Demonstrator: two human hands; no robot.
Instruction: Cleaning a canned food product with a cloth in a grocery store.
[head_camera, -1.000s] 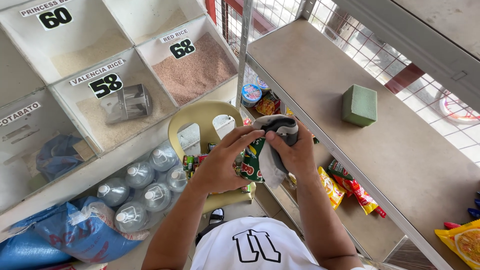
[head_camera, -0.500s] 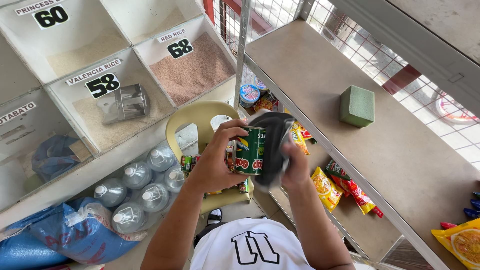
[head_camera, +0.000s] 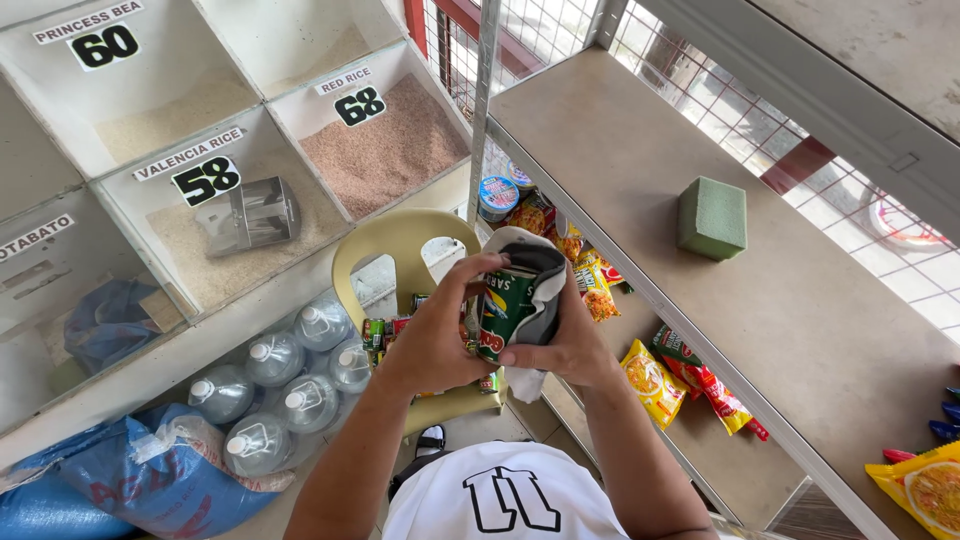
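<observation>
Shop corner, as I see it
Green block (head_camera: 711, 217) upper right on the shelf (head_camera: 620, 150); water bottles (head_camera: 285, 385) lower left; metal scoop (head_camera: 248, 215) upper left.

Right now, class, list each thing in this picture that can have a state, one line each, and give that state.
Green can: upright, held between both hands, cloth over its top.
Grey cloth: draped over the can, pressed on by the right hand.
Left hand: gripping the can's side.
Metal scoop: lying in a rice bin.
Water jugs: capped, standing on the floor.
Green sponge block: resting on the shelf.
Yellow chair: holding more cans.
</observation>
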